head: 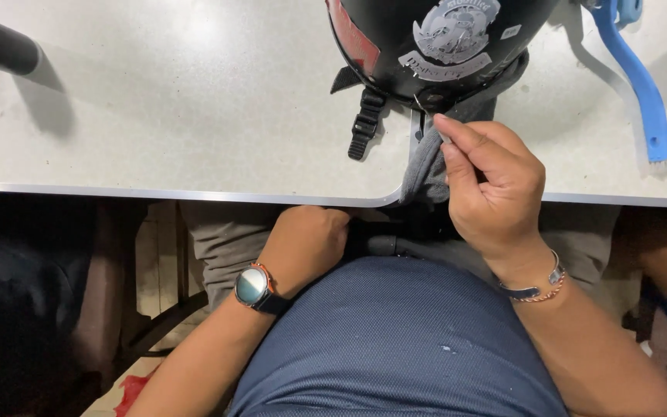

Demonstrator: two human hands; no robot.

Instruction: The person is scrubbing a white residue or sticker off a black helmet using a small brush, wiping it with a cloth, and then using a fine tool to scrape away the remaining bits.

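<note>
Surface: a pale speckled surface (194,100) with a metal edge; the person sits close against it, so the work lies just above the lap.
Helmet: a black helmet (434,46) with a silver emblem and a red patch rests at the far middle of the surface, its lower rim turned toward the person, which brings the fittings within reach.
Strap: a black buckle strap (364,123) hangs loose from the helmet rim and lies flat on the surface.
Cloth: a grey cloth (426,166) lies under the helmet and falls over the edge, probably as padding for the shell.
Right hand: the right hand (492,189) is raised at the helmet rim; thumb and forefinger are pressed together on something small and thin, which I cannot identify. The grip is fine, as for a small part.
Left hand: the left hand (306,239), with a wristwatch (255,286), is below the edge, curled closed near the lap; I cannot tell whether it holds anything.
Brush: a blue long-handled brush (642,85) lies at the right, apart from the helmet, set aside.
</note>
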